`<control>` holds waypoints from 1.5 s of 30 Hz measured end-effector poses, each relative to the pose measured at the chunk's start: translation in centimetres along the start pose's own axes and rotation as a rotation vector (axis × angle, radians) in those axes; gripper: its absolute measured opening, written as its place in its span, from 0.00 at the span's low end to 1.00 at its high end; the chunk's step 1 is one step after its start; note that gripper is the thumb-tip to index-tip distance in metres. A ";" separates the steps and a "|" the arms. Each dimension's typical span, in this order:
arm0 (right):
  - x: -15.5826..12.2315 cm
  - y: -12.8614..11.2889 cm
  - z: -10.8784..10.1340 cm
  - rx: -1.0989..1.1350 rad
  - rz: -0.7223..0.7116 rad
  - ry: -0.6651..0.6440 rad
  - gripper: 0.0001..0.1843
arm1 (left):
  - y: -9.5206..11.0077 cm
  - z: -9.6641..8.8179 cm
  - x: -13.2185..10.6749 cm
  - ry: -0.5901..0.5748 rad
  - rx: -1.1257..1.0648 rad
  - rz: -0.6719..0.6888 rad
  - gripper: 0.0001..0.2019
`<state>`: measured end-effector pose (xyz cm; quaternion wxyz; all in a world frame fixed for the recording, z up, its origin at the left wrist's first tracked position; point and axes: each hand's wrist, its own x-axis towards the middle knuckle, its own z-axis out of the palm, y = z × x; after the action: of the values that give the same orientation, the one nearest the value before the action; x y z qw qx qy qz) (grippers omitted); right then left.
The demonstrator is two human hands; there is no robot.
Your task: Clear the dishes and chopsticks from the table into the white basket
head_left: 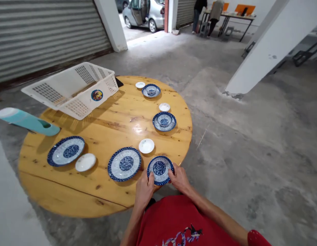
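Note:
A small blue-patterned bowl (159,168) sits at the near edge of the round wooden table (107,130). My left hand (144,189) grips its left rim and my right hand (179,179) grips its right rim, fingers curled on it. Just left lies a blue-patterned plate (124,164), and behind the bowl a small white dish (146,146). Farther back stands a blue bowl on a saucer (164,121) with a white dish (164,107) behind it. A second bowl on a saucer (151,90) and a white dish (140,85) are at the far edge.
A white plastic basket (71,89) stands on the table's far left. A larger blue plate (66,150) and a white dish (85,162) lie at the near left. A teal object (27,121) juts in from the left. Two people stand at a distant table (234,16).

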<state>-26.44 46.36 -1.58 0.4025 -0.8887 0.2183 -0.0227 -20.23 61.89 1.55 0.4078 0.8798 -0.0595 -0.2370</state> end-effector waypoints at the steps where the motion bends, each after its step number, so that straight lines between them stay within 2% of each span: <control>1: -0.3 1.9 -1.8 0.005 0.009 -0.001 0.14 | 1.1 2.2 -0.2 -0.030 -0.013 0.011 0.20; 4: -1.2 7.6 -7.1 -0.009 0.056 0.026 0.16 | 4.4 8.8 -0.8 -0.089 -0.038 0.076 0.19; 7: -2.0 12.1 -11.5 0.002 0.110 0.030 0.18 | 7.4 13.8 -1.1 -0.129 -0.011 0.141 0.18; 10: -2.1 14.6 -14.2 0.050 0.153 0.004 0.19 | 9.5 16.3 -1.2 -0.170 0.038 0.164 0.19; 13: -1.2 15.4 -15.2 0.104 0.156 -0.013 0.19 | 10.7 17.1 -0.7 -0.161 0.073 0.165 0.19; 17: 1.2 15.0 -15.6 0.148 0.135 -0.034 0.17 | 12.1 16.8 0.9 -0.123 0.058 0.128 0.18; 20: 4.1 14.6 -16.3 0.136 0.131 -0.034 0.17 | 13.6 16.3 3.1 -0.116 0.044 0.104 0.18; 24: 9.8 13.3 -17.6 0.071 0.051 -0.025 0.16 | 15.5 15.1 7.3 -0.075 0.055 0.100 0.19; 27: 15.4 10.9 -17.9 0.040 -0.033 -0.081 0.14 | 16.4 13.2 10.9 0.011 0.107 0.110 0.20; 31: 22.5 7.4 -16.5 -0.062 -0.144 -0.132 0.13 | 16.7 10.0 15.7 0.138 0.219 0.080 0.20; 35: 27.9 5.1 -14.1 -0.131 -0.207 -0.178 0.14 | 16.2 7.6 19.9 0.219 0.324 -0.011 0.19; 40: 32.0 3.8 -11.8 -0.219 -0.275 -0.184 0.13 | 15.5 6.2 23.8 0.251 0.362 -0.101 0.18; 45: 34.3 3.4 -10.7 -0.394 -0.319 -0.232 0.17 | 14.8 6.2 25.6 0.255 0.327 -0.157 0.18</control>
<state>1.03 22.94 -1.48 0.2357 -0.9696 0.0282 0.0593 0.74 40.22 -0.30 0.2443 0.9589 0.0236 -0.1423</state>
